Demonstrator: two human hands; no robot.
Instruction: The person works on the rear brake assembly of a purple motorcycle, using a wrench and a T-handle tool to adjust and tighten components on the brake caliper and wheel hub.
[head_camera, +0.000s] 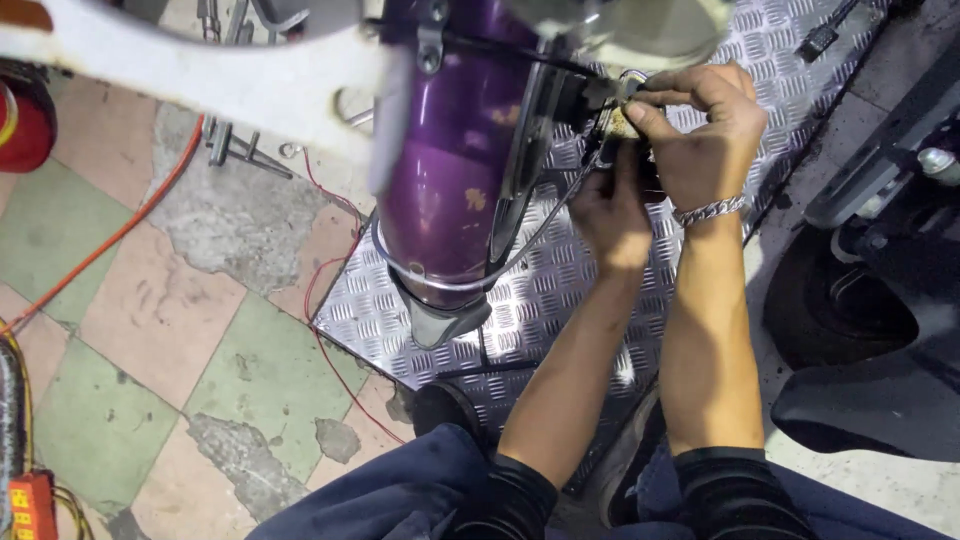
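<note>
1. Room: work spot is tight. Purple scooter body (450, 150) sits just left of both hands, a black scooter (880, 300) close on the right, a blurred white panel (220, 70) overhead at top left. Open space only toward the person's knees and over the tiled floor (150, 330) at left.
2. Edges: ribbed metal plate (560, 300) lies under the hands; its lower left corner ends at the tiles, near a thin red wire (320, 300).
3. Small dark part (625, 115) w/ a tan patch sits at the scooter's right side, by a black cable (540, 225) that curves down and left.
4. Right hand (700, 130): forearm straight up from the lap, wrist w/ chain bracelet (710, 210), fingers (665, 100) curled and pinched on the part from above.
5. Left hand (610, 215): below the right, touching it, reaching up to the part's underside; fingers mostly hidden, can't tell if they grip.
</note>
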